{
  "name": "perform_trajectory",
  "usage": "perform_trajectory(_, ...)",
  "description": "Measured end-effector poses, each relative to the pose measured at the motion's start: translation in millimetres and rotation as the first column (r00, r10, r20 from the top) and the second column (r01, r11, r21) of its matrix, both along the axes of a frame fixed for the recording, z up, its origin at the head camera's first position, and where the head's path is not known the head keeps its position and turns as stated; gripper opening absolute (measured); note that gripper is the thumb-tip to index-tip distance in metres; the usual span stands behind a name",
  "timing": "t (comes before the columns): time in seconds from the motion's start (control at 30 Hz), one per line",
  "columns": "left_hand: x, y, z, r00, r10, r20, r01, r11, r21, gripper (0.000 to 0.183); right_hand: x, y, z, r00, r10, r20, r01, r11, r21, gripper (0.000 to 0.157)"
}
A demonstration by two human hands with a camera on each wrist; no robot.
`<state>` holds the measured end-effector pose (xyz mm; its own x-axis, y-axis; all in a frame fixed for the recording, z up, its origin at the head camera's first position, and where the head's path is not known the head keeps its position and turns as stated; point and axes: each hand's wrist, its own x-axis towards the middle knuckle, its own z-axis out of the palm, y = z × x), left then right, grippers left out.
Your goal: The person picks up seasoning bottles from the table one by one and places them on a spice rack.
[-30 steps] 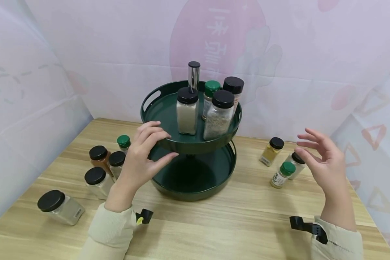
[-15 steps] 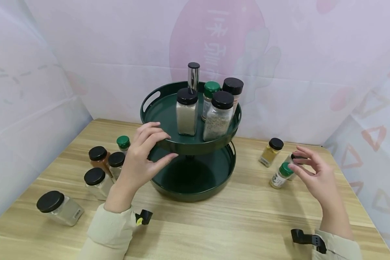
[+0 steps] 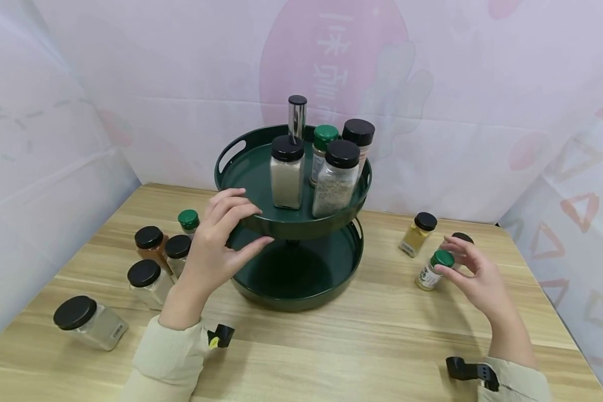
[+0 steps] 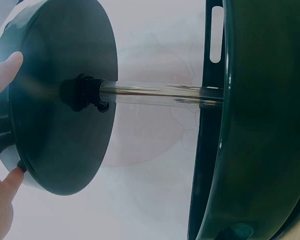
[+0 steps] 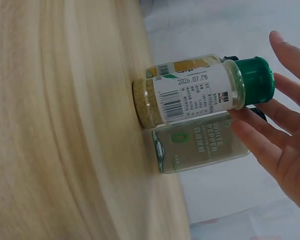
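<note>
Left hand (image 3: pixel 216 240) holds the upper tray rim (image 3: pixel 306 228) at eight o'clock; right hand (image 3: pixel 477 276), wide, frames the green-capped spice jar (image 3: pixel 429 276), four o'clock!

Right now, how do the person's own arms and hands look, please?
The left hand and right hand are bare. The left sleeve, with a black clip and yellow patch, and the right sleeve, with a black bracket, are pale cream.

The left arm (image 3: pixel 158 363) reaches forward and leans in. The left hand (image 3: pixel 211 240) has bent fingers on top and a thumb poking out below. The right arm (image 3: pixel 515 346) leans in too. The right hand (image 3: pixel 477 279) has spread, slightly bent fingers.
</note>
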<state>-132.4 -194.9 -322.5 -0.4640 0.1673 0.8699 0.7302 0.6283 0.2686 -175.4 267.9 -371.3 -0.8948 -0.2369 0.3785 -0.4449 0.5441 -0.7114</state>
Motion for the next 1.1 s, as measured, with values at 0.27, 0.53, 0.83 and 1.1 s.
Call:
perform_trajectory(0.27,0.1,1,0.4,1.0,0.001,0.008,-0.001,1.0,0.0,0.049,-2.0,3,-6.9,0.984,-0.002,0.179,-0.012,0.997,0.079,0.061)
perform_trajectory(0.53,-0.2,1,0.5,1.0,-0.001,0.008,0.001,1.0,0.001,0.049,-4.0,5,-16.0,0.984,0.027,0.178,-0.029,1.0,0.012,0.05)
perform_trajectory(0.83,0.5,0,-0.5,1.0,-0.002,0.006,0.002,1.0,0.003,0.049,-6.2,6,-20.8,0.979,0.025,0.202,-0.024,1.0,-0.008,0.043)
perform_trajectory(1.1,0.2,0,-0.4,1.0,0.001,0.004,-0.001,1.0,0.005,0.048,-7.6,5,-23.1,0.981,0.008,0.193,-0.007,1.0,-0.003,0.042)
